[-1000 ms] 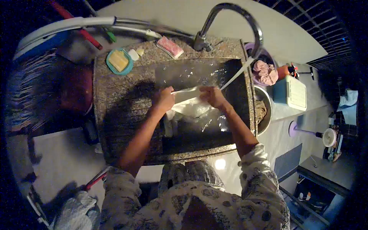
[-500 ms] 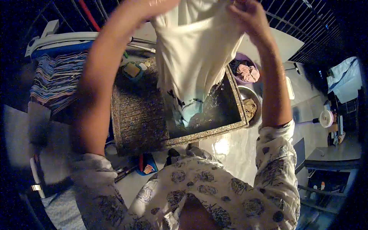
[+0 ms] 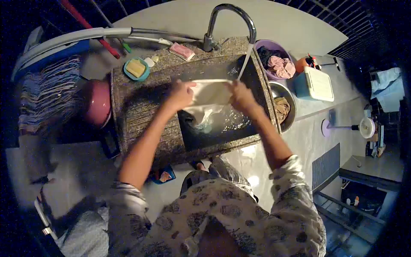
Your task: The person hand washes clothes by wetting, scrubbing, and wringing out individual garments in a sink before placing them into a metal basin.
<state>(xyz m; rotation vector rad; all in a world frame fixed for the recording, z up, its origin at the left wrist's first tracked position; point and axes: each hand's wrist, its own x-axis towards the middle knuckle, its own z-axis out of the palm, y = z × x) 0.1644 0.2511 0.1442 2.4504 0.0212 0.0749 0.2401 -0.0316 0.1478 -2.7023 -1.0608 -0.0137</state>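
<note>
Stretched between my hands is the wet white garment [image 3: 210, 95], its upper edge pulled straight over the basin and its lower part hanging toward the water. My left hand [image 3: 182, 95] is closed on one end of that edge, and my right hand [image 3: 242, 96] grips the other end. Beneath is the speckled stone sink [image 3: 231, 145], with dark water in its basin and a ridged washboard [image 3: 147, 118] on the left. From the curved metal faucet [image 3: 233, 7] a stream runs down close to my right hand.
On the sink's back ledge lie a teal soap dish [image 3: 143, 76] and a pink packet [image 3: 182, 51]. At the right stand a purple basin [image 3: 264, 44] of clothes, a metal bowl [image 3: 291, 122] with brown cloth and a lidded box [image 3: 319, 83]. A pink bucket [image 3: 97, 104] is left.
Both hands have come down with the garment from high above the sink to just over the basin. The faucet and its running water now show behind it.
</note>
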